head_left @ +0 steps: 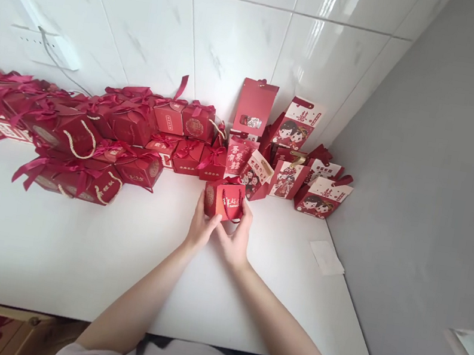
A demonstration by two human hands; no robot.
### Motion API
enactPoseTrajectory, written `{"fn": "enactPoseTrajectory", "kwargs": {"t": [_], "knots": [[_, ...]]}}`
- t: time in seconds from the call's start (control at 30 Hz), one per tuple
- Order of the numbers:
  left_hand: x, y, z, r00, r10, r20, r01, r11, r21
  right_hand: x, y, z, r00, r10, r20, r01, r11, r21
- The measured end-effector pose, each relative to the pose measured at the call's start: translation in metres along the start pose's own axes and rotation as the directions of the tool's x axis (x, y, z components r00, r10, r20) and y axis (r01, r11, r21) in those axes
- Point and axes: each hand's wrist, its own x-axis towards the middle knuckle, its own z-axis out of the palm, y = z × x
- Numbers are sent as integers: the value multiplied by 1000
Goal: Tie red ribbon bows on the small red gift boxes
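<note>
Between my two hands is a small red gift box with gold lettering, a dark red cord handle and a ribbon on top. My left hand grips its left side, thumb at the lower front edge. On the right side my right hand is closed round it, fingers along the edge and thumb below. The box is over the white table, close in front of stacked red boxes and a small upright gift bag. Whether its base touches the table cannot be made out.
Red ribboned boxes are piled along the wall to the left. Paper gift bags stand at the right, near the grey partition. A white paper lies at the table's right edge. Below left is a carton with red items.
</note>
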Motion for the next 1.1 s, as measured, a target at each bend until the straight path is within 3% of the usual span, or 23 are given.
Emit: {"fn": "enactPoseTrajectory", "kwargs": {"t": [0.1,0.17,0.27,0.37,0.43,0.6,0.77,1.0,1.1], "knots": [[18,0,-1,987,-161,-5,160,982,-101,1,2,0,998,54,14,-55,993,103],[27,-3,-2,978,-206,-17,201,967,-158,1,6,2,993,113,33,-117,975,188],[28,-11,-4,991,-130,-23,121,965,-233,3,11,7,982,182,52,-189,942,276],[23,-18,-6,1000,7,-29,-12,984,-176,7,15,8,977,186,105,-211,914,347],[20,-20,-7,1000,29,1,-29,992,-125,10,18,5,970,181,162,-230,896,380],[20,-22,-11,998,-58,28,61,994,-92,15,27,-1,936,268,226,-342,843,415],[22,-23,-11,997,-71,6,71,995,-74,18,31,-2,924,301,238,-377,829,413],[21,-20,-8,995,-101,15,102,989,-108,15,24,-3,937,296,187,-348,852,391],[20,-16,-6,983,-186,2,182,960,-211,11,25,-3,950,245,193,-305,857,415]]}}
